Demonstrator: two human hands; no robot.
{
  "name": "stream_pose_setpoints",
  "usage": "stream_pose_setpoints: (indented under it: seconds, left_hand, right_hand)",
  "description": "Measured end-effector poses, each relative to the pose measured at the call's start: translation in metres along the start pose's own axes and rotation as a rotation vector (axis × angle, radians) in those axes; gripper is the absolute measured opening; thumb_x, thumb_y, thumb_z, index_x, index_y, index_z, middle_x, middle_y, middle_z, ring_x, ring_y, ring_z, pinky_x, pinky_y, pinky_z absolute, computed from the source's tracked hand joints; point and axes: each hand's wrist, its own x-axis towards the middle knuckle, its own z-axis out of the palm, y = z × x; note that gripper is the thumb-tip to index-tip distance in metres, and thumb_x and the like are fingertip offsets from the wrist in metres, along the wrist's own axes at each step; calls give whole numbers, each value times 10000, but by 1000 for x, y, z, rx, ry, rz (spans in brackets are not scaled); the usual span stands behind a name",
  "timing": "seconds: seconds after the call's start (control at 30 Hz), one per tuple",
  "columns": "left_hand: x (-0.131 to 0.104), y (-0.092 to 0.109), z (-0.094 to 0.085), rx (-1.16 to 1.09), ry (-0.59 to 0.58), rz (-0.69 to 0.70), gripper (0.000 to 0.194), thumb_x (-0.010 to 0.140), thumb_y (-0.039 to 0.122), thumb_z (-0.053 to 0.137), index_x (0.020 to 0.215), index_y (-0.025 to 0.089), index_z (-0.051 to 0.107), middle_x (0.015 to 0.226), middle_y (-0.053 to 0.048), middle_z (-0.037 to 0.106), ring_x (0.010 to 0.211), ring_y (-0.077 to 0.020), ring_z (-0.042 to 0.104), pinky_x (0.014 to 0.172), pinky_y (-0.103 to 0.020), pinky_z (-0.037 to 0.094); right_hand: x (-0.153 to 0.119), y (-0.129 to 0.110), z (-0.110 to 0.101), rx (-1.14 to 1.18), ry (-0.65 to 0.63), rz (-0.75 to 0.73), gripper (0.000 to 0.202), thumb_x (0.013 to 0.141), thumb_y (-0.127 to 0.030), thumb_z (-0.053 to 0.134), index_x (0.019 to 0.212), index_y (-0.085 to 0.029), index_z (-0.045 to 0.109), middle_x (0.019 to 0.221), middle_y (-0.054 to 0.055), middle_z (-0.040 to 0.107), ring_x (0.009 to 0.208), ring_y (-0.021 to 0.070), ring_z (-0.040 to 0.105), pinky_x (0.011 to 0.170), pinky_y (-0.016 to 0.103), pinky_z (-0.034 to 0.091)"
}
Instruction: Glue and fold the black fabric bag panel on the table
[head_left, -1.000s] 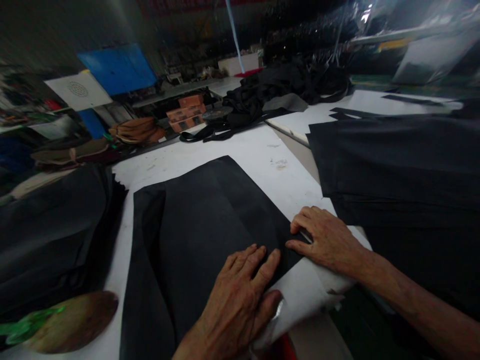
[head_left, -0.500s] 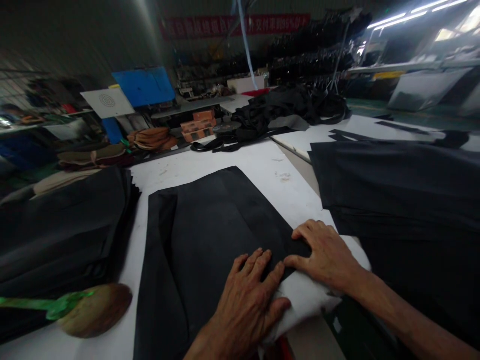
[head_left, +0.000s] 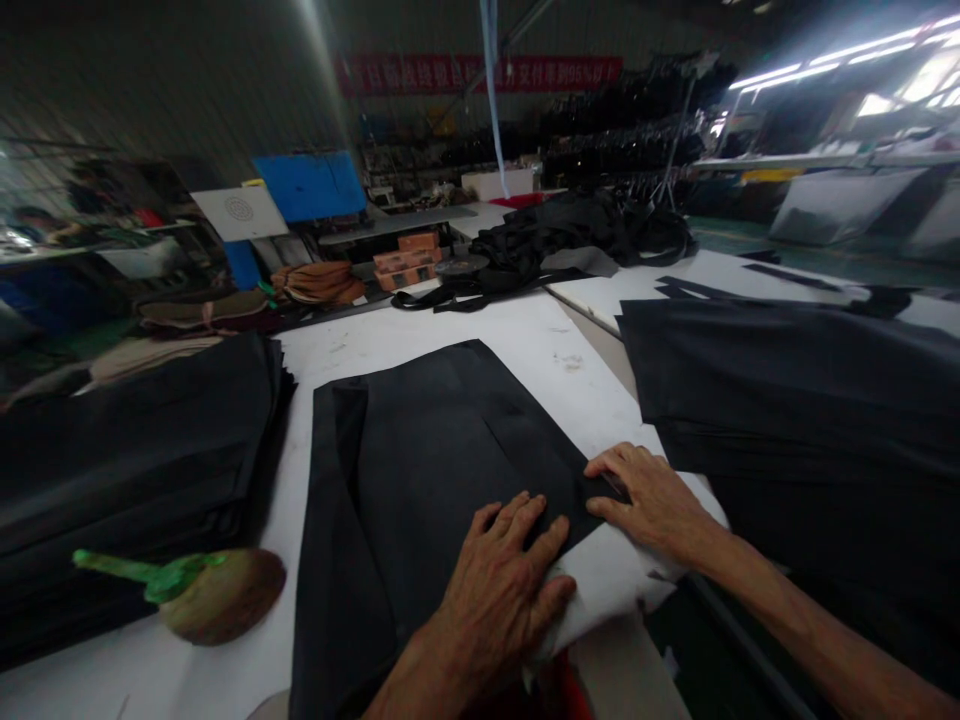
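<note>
A black fabric piece (head_left: 427, 460) lies on the white-covered table in front of me, its left side folded over in a long crease. Flat on its near right part rests my left hand (head_left: 502, 580), fingers spread. Just beyond, my right hand (head_left: 649, 495) pinches the right edge of the fabric between thumb and fingers. Beneath both hands, the white table cover (head_left: 607, 590) hangs crumpled over the near corner. To the left sits a rounded brown object with a green handle-like stem (head_left: 225, 595); its kind is unclear.
A stack of black fabric (head_left: 142, 440) lies at the left, and more black fabric (head_left: 795, 380) covers the right side. At the back are a heap of black straps (head_left: 585, 235), orange boxes (head_left: 405, 265) and a brown bundle (head_left: 319, 283). A gap runs between table sections.
The camera view has shifted slightly, so the scene sits a little lower and further right. Both hands stay on the fabric, the right one still pinching its edge.
</note>
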Motion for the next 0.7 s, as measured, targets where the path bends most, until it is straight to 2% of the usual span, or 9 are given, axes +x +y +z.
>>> stream_pose_setpoints:
  seconds: [0.17,0.23,0.37,0.47,0.57,0.7]
  left_hand:
    - [-3,0,0,34,47,24,458,920,475,367,1345,305,388,1390,-59,433,1281,-246,373,1007,-443,337]
    - [-5,-1,1,40,61,23,456,922,472,366,1346,307,385,1390,-55,431,1280,-240,374,1016,-439,331]
    - [-9,1,2,38,60,18,466,920,487,350,1351,310,367,1393,-49,424,1282,-236,375,1019,-440,338]
    - [-10,1,1,-1,39,18,486,918,512,324,1360,310,341,1406,-56,410,1291,-244,365,1024,-467,334]
    - [-12,-2,-1,-47,18,0,481,924,515,301,1357,308,340,1426,-61,389,1310,-256,346,1035,-495,321]
    - [-14,-4,-3,-83,9,8,451,937,484,301,1337,289,377,1424,-52,402,1315,-246,350,1054,-466,324]
  right_hand:
    - [2,12,-6,84,-24,-80,226,802,-157,509,996,-215,608,952,48,623,887,199,573,784,354,452]
    - [-1,12,-4,86,14,-118,286,804,-100,446,1015,-210,606,976,57,635,916,198,583,796,359,471]
    - [-18,2,16,-48,221,-266,486,745,-3,366,1114,-212,604,1173,90,608,1065,224,558,876,413,468]
    - [-29,-5,31,-144,229,-365,526,708,9,373,1091,-241,634,1135,58,650,999,237,600,836,431,486]
    - [-32,-7,35,-167,212,-362,518,702,6,377,1064,-245,649,1098,43,673,971,237,619,823,427,497]
    - [-28,-7,34,-148,230,-356,520,705,9,363,1042,-251,661,1087,33,680,965,223,629,826,413,508]
